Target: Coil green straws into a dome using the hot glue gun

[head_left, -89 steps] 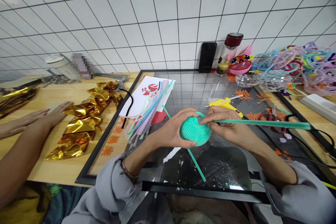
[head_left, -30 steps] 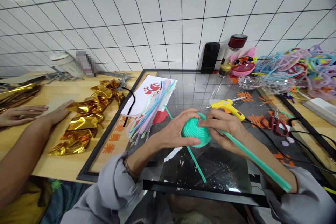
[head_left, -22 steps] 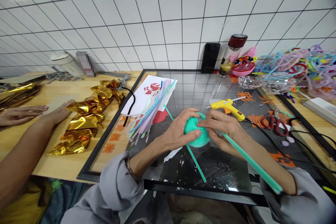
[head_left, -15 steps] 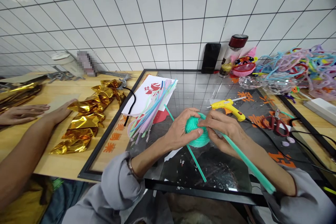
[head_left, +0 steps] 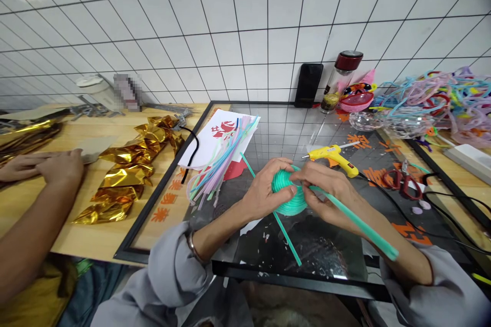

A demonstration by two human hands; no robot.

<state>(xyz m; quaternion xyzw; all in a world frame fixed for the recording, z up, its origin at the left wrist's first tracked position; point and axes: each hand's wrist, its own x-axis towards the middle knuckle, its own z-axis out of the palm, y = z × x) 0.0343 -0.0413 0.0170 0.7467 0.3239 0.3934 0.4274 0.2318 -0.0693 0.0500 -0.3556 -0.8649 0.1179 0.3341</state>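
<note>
Between my hands is a rounded coil [head_left: 290, 203] wound from green pipe cleaner. My left hand [head_left: 268, 188] is closed around its left side, the thumb lying across the front. At its right edge, my right hand [head_left: 326, 186] pinches a green pipe cleaner [head_left: 362, 225], whose long end runs out over my right forearm. Another green pipe cleaner [head_left: 287, 239] lies slantwise on the glass, passing beneath my left hand and the coil. Beyond my right hand sits a yellow glue gun [head_left: 333, 156], its nozzle pointing left.
Loose pastel pipe cleaners [head_left: 226, 163] lie on white paper [head_left: 203, 138]. Red-handled scissors [head_left: 404, 181] rest at right, near cables. A phone [head_left: 309, 84] and glass bottle [head_left: 337, 82] stand by the wall. Gold foil [head_left: 126, 173] lies left, near another person's hands [head_left: 61, 163].
The long end of the pipe cleaner in my right hand has risen slightly. My left hand barely moves. The other person's hands have come together, farther left.
</note>
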